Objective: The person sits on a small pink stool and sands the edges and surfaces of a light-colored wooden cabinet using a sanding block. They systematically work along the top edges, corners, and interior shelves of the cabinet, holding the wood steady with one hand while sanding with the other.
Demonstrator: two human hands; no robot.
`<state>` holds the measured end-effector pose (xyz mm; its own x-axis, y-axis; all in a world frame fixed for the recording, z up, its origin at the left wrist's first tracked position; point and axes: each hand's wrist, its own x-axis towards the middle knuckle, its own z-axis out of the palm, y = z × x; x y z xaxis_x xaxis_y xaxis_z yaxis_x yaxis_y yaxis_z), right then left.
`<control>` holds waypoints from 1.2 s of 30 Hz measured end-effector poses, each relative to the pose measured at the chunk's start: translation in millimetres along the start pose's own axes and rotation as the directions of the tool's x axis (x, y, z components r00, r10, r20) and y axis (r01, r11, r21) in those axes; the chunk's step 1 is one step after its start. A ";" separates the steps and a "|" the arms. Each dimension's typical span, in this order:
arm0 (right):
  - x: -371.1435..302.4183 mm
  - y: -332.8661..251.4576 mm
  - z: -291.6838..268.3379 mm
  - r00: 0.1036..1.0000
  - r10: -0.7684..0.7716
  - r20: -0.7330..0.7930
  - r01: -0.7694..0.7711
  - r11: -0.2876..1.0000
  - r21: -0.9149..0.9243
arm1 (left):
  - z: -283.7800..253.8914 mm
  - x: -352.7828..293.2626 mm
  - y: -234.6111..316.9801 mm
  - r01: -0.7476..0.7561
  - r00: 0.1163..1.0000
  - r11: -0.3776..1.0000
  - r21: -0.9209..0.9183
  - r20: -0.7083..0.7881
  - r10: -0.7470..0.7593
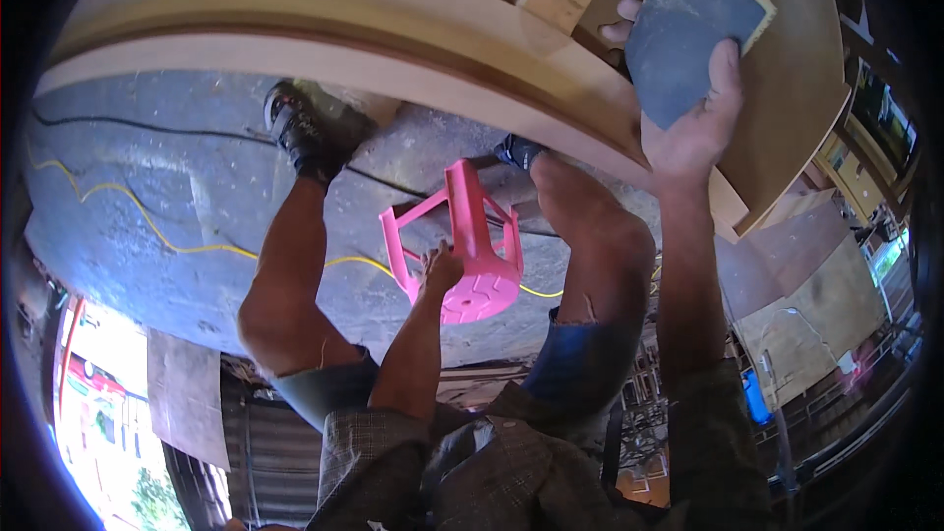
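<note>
My right hand is at the upper right, thumb and fingers around the edges of a dark grey sanding pad with a rough tan edge. The pad's flat grey face is in view, and it is up by the wooden panels. Lower down, between my legs, my left hand is closed on a pink plastic stool. The stool is tipped, its legs pointing away from me and its patterned seat towards me. Part of my left hand's grip is hidden.
A long wooden piece with a curved look crosses the top. A wide wooden panel is at the right. A yellow cord and a black cable run over the grey floor. Plywood sheets lie at right.
</note>
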<state>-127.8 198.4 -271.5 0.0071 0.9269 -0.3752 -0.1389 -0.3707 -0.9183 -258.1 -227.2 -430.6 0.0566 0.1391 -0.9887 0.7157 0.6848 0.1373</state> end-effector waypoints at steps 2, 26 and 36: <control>1.1 0.5 -7.2 0.998 -0.022 0.055 0.021 1.000 0.018 | -14.5 5.8 -12.3 -0.049 0.960 0.991 -0.121 0.267 0.080; -8.1 -2.3 -27.1 0.989 0.025 0.145 -0.029 0.999 0.027 | -324.4 -136.9 236.7 -0.747 0.643 0.605 0.276 0.532 0.551; -14.3 -6.9 -15.1 0.991 -0.110 0.071 0.115 0.991 -0.068 | -417.5 -108.9 254.0 -0.294 0.385 0.463 0.836 -0.339 0.858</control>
<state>-112.0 186.9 -261.6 -0.0480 0.9639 -0.2617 -0.0694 -0.2646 -0.9619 -373.0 230.3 -262.7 0.3996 0.8841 -0.2424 0.8968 -0.3223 0.3032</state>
